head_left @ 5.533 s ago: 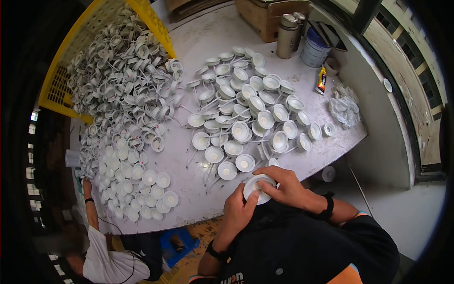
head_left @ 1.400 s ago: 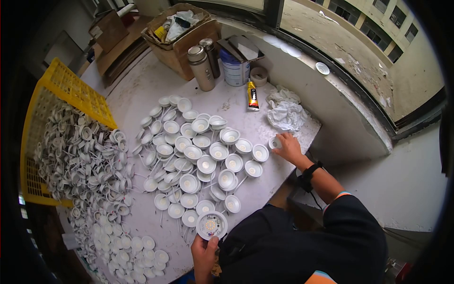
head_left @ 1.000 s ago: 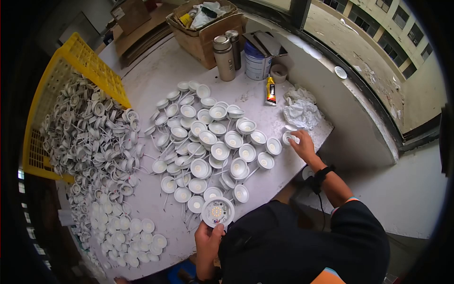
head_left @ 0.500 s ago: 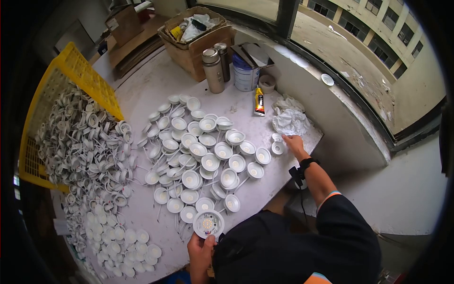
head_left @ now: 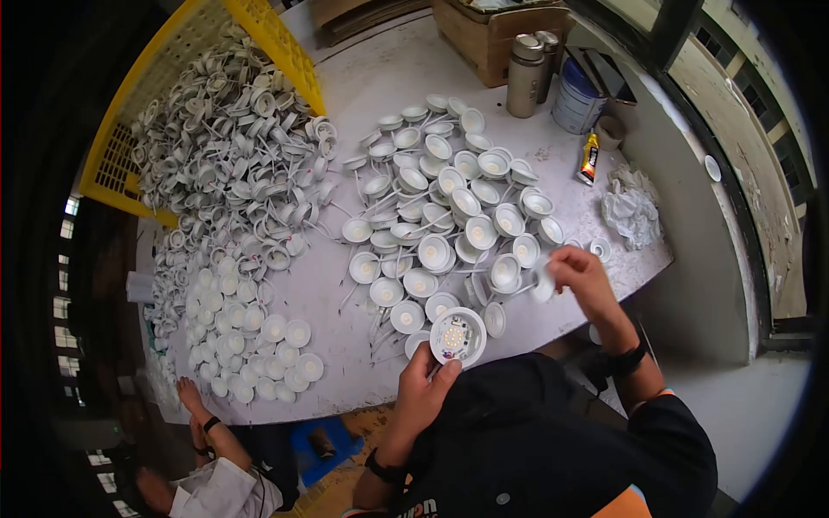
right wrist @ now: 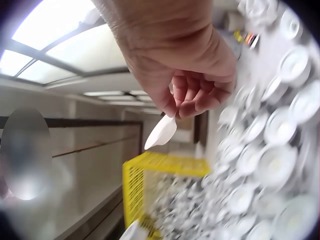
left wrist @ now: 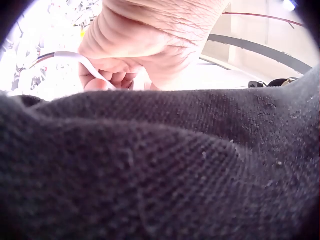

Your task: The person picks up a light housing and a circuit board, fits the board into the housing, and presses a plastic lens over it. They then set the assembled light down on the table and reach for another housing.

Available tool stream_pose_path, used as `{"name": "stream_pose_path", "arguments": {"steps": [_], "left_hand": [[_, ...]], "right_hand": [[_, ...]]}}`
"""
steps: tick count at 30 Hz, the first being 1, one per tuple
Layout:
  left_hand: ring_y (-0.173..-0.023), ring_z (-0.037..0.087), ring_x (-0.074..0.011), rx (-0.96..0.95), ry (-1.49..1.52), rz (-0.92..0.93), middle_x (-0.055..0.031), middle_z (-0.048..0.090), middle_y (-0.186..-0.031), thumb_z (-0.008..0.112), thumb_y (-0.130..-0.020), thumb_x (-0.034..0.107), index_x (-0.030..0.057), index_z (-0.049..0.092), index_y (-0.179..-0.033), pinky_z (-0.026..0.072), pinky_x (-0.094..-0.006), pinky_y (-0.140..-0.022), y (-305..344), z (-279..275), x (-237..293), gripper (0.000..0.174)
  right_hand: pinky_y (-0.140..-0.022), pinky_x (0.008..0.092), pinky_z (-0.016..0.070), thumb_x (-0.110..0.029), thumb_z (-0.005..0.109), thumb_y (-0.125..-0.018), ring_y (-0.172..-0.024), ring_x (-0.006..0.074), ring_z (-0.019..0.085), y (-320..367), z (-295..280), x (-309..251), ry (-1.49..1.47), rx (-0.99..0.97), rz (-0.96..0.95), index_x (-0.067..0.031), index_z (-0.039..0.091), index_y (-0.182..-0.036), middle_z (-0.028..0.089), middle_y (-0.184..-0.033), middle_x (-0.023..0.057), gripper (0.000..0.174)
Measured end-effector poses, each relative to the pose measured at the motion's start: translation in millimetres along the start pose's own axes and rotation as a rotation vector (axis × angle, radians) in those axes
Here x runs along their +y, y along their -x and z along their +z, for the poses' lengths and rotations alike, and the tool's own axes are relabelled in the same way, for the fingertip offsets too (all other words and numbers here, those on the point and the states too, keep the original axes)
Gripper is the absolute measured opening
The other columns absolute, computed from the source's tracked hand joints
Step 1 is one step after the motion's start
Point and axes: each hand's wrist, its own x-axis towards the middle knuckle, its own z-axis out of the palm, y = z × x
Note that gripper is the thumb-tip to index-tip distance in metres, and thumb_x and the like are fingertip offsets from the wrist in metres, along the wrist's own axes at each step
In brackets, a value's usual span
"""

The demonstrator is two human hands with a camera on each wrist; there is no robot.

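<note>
My left hand (head_left: 423, 393) holds a round white lamp housing (head_left: 467, 350) by its lower rim, with the round board and its yellow dots facing up. A white cable (left wrist: 75, 57) with dark bare ends comes out beside the curled fingers of my left hand (left wrist: 135, 45) in the left wrist view. To the right, my right hand (head_left: 589, 285) pinches a small white disc-like part (head_left: 543, 284), blurred in the head view. In the right wrist view the part (right wrist: 162, 132) hangs edge-on from the thumb and fingertips of my right hand (right wrist: 185, 65).
Assembled lamps (head_left: 420, 282) cover the table's middle; white discs (head_left: 274, 327) lie front left. A yellow crate (head_left: 276, 43) spills housings. Beyond stand a flask (head_left: 524, 76), a bucket (head_left: 576, 99), a glue tube (head_left: 589, 159) and crumpled plastic (head_left: 630, 210). Another person (head_left: 226, 488) sits lower left.
My right hand has come away from the small parts near the table's right edge, towards my left hand, and now carries a white part. The head view has turned left.
</note>
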Motion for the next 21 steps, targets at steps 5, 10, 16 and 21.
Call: {"name": "stream_pose_path", "arguments": {"steps": [5,10,16,21], "left_hand": [[-0.087,0.051,-0.0095,0.019,-0.005,0.1,-0.007,0.056,-0.094,0.06,-0.086,0.021,-0.0033,0.048,-0.103,0.0421,-0.0231,-0.075,2.6,1.8,5.1,0.032],[-0.085,0.05,-0.0088,0.017,-0.008,0.113,-0.0063,0.056,-0.093,0.061,-0.085,0.02,-0.0027,0.048,-0.101,0.042,-0.0231,-0.074,6.1,-5.0,2.2,0.031],[-0.082,0.049,-0.0086,0.029,0.001,0.112,-0.0059,0.056,-0.092,0.061,-0.084,0.019,-0.0018,0.049,-0.101,0.0416,-0.0232,-0.072,7.4,-11.3,-1.7,0.029],[-0.083,0.05,-0.0089,0.027,0.052,0.111,-0.0061,0.056,-0.091,0.06,-0.083,0.017,-0.0017,0.05,-0.101,0.0417,-0.0236,-0.073,6.3,-10.0,0.7,0.028]], "right_hand": [[-0.057,0.0246,0.0428,-0.013,0.066,-0.079,-0.063,0.0112,0.054,27.2,87.9,-36.1,0.423,-0.273,-0.306,-0.0044,0.062,-0.082,0.057,-0.071,0.0032,0.01],[-0.06,0.0256,0.0425,-0.009,0.07,-0.074,-0.069,0.0154,0.054,23.7,109.0,-17.5,0.654,-0.195,-0.614,-0.0053,0.064,-0.081,0.058,-0.074,0.0039,0.01],[-0.06,0.0283,0.0445,-0.013,0.07,-0.073,-0.073,0.02,0.054,30.6,120.5,-5.2,0.586,-0.132,-0.641,-0.0082,0.062,-0.094,0.054,-0.08,0.0053,0.023],[-0.067,0.0268,0.046,-0.01,0.064,-0.078,-0.08,0.0141,0.055,29.8,121.3,0.1,0.253,-0.266,-0.242,-0.007,0.055,-0.113,0.056,-0.088,0.0071,0.036]]}}
